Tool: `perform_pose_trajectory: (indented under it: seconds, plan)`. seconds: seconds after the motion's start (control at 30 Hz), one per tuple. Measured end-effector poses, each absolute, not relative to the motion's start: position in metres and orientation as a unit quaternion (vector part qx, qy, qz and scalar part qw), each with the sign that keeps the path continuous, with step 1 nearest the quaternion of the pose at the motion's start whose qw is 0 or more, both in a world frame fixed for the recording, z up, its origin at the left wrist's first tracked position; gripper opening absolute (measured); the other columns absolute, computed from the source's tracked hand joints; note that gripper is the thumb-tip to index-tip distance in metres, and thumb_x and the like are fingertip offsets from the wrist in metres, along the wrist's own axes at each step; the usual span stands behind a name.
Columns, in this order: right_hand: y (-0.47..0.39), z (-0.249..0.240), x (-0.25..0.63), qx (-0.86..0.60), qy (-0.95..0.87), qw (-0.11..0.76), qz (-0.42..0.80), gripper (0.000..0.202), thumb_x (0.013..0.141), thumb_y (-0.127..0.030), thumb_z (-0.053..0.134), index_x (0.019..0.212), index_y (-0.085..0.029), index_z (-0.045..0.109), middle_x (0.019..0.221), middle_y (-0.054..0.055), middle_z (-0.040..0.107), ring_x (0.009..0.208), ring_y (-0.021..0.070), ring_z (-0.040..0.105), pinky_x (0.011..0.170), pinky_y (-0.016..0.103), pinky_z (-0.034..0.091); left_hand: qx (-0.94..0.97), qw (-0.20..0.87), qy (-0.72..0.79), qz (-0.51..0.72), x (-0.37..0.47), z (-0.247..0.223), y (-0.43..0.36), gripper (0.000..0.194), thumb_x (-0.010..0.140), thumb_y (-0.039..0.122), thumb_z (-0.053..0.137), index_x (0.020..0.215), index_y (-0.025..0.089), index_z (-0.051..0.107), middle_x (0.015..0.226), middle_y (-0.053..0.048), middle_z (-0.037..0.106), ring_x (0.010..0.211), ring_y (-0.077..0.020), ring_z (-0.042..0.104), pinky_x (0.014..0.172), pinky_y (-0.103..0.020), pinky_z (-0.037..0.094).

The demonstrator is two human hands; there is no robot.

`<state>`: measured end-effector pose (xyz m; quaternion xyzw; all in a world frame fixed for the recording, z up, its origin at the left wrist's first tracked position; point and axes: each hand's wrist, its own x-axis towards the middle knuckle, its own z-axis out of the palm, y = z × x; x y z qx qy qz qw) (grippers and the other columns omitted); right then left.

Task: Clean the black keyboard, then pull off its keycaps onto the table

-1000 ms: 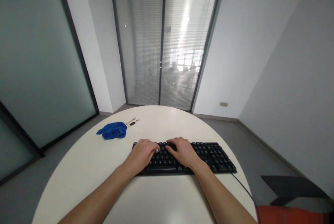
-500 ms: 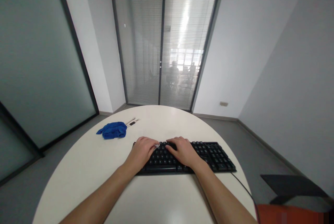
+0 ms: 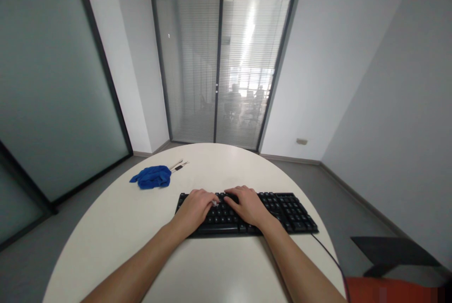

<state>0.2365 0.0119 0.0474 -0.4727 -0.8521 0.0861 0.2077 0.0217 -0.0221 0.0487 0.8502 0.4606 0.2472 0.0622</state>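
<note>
A black keyboard (image 3: 222,228) lies on the round table in front of me. My left hand (image 3: 196,206) is over its left part, with thumb and fingers pinched together on a small whitish scrap (image 3: 214,203). The scrap's material is too small to make out; it is down at the keys. My right hand (image 3: 246,203) rests on the middle of the keyboard, fingers stretched toward the far edge and thumb apart on the keys. Nothing shows in that hand.
On the white table (image 3: 116,241), a crumpled blue cloth (image 3: 154,177) lies at the left, beside thin sticks and a small tool with a dark grip (image 3: 179,167). The keyboard's cable (image 3: 326,252) runs off the right edge. A red-seated chair (image 3: 384,289) stands at the lower right.
My left hand has shifted slightly right and toward me with the whitish scrap, uncovering the keyboard's far left corner. The right hand has stayed in place.
</note>
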Motion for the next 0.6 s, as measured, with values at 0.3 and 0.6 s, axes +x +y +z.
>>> perform_pose_trajectory:
  seconds: [0.3, 0.6]
  plan:
    - [0.017, 0.044, 0.244, -0.451, -0.864, 0.202, 0.095, 0.037, 0.097, -0.043, 0.044, 0.119, -0.024, 0.067, 0.111, 0.007, 0.071, 0.104, 0.0236, 0.062, 0.094, 0.035, 0.042, 0.876, 0.069, 0.424, 0.219, 0.025, 0.053, -0.029, 0.022, 0.090, 0.008, 0.050, 0.100, 0.022, 0.065, 0.097, -0.002, 0.069, 0.093, -0.0196, 0.061, 0.087, -0.033, 0.043]
    - [0.020, 0.042, 0.246, -0.438, -0.870, 0.206, 0.098, 0.037, 0.098, -0.040, 0.041, 0.121, -0.024, 0.066, 0.112, 0.007, 0.071, 0.104, 0.0228, 0.062, 0.095, 0.035, 0.042, 0.897, 0.099, 0.386, 0.189, 0.021, 0.059, -0.038, 0.023, 0.088, 0.011, 0.049, 0.097, 0.024, 0.065, 0.096, 0.000, 0.069, 0.090, -0.0177, 0.062, 0.085, -0.030, 0.043]
